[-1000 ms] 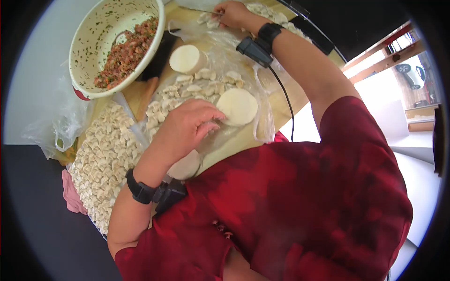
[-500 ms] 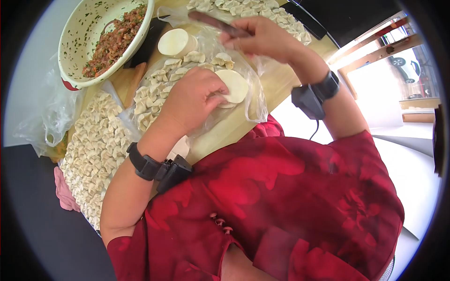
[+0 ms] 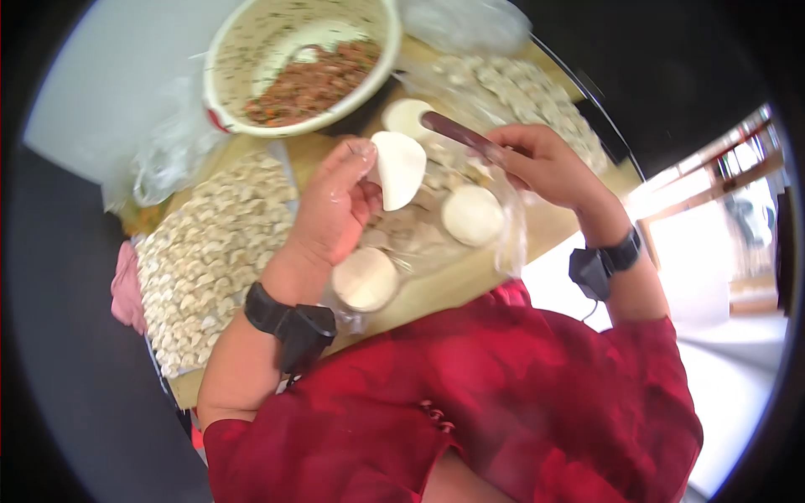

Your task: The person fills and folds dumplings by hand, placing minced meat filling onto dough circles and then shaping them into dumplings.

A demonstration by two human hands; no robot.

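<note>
My left hand (image 3: 337, 197) holds a round white dough wrapper (image 3: 400, 170) by its left edge, raised above the table. My right hand (image 3: 545, 163) grips a dark reddish-brown stick-like tool (image 3: 457, 134), whose tip points left, close to the wrapper. Behind them lies a stack of wrappers (image 3: 408, 117). Another round of wrappers (image 3: 473, 215) rests below my right hand, and one more (image 3: 366, 279) is near the table's front edge. A white bowl (image 3: 387, 71) with a red mark contains minced filling (image 3: 314, 82) with green bits.
Rows of folded dumplings (image 3: 218, 251) cover the left of the table (image 3: 444, 285); more dumplings (image 3: 537, 96) lie at the back right. Clear plastic bags (image 3: 470, 25) are at the back, with another (image 3: 172, 159) at the left. A pink cloth (image 3: 127, 289) hangs at the left edge.
My left hand has lifted a wrapper off the table. The tool in my right hand is now nearer to it. The view has shifted, so the bowl and table appear further right.
</note>
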